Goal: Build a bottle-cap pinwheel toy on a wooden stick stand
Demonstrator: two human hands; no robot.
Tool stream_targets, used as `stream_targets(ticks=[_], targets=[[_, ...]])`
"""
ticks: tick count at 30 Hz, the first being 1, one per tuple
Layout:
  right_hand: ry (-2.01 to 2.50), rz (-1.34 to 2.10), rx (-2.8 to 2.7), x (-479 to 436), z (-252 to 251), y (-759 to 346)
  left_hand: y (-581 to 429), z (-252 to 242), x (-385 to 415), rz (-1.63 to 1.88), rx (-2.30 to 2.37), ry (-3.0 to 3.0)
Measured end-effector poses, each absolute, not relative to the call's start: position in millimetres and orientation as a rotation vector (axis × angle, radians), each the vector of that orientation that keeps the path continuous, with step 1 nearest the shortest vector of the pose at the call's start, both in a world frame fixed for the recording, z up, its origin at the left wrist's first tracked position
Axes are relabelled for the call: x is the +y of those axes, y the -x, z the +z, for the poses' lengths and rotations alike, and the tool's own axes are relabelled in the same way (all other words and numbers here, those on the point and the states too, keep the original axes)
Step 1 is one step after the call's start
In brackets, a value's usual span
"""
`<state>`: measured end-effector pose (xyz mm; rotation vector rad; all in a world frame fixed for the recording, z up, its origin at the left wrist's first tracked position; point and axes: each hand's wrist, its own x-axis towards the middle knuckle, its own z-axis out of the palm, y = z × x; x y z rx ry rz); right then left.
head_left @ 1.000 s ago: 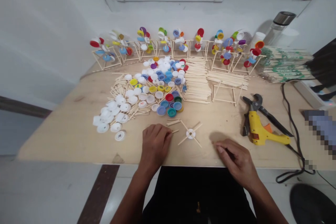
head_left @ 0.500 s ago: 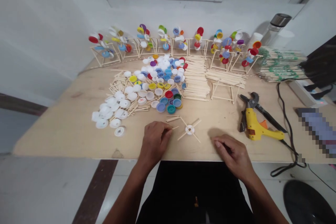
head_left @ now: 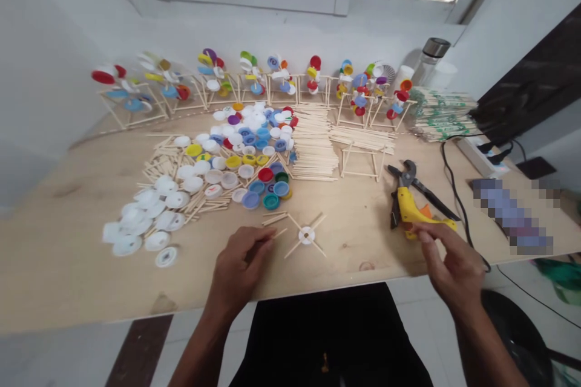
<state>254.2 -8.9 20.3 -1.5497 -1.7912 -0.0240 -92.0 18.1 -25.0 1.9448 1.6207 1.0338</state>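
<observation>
- The left hand (head_left: 238, 269) lay on the table (head_left: 68, 242) near its front edge, knuckles up and fingers half curled
- Its fingertips (head_left: 267, 243) were at the near end of a short stick (head_left: 279, 233); from where I stood I couldn't tell whether they pinched it or only touched it
- Just to the right of that stick lay a white cap with four sticks (head_left: 306, 234) spread out from it like a cross, flat on the table between the two hands
- The right hand (head_left: 454, 263) was out to the side with its fingers (head_left: 424, 237) loose and spread, their tips at the handle of the yellow glue gun (head_left: 411, 208), not closed around it
- The glue gun lay on its side with black pliers (head_left: 408, 172) just behind it and a black cable (head_left: 454, 184) running off to the right
- Further back lay a heap of bottle caps (head_left: 245, 154) mixed with loose sticks, a neat stack of long sticks (head_left: 313, 145) and a bare stick frame (head_left: 361, 160)
- A row of cap windmills (head_left: 272, 72) stood along the wall
</observation>
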Motion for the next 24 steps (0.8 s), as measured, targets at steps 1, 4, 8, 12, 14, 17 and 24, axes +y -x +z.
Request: stream_targets(ticks=[1,4,8,12,14,17,24], targets=[[1.579,-0.110,-1.800,-5,19,-265,93,-27,18,1.042,1.613,-1.938],[1.597,-0.277,-1.958,6,11,-294,96,-34,19,1.071,1.599,-1.928],[1.644,-0.324,-2.206,14,1,-314,98,-38,20,1.083,1.588,-1.910],[1.668,-0.331,-2.306,18,-3,-319,95,-30,19,1.087,1.571,-1.869],[1.671,-0.339,-2.336,22,-3,-320,92,-24,18,1.065,1.577,-1.837],[1.658,-0.341,-2.347,25,-4,-322,87,-19,16,1.061,1.585,-1.791],[1.683,-0.102,-2.117,8,3,-304,83,-20,11,1.193,1.568,-1.607]])
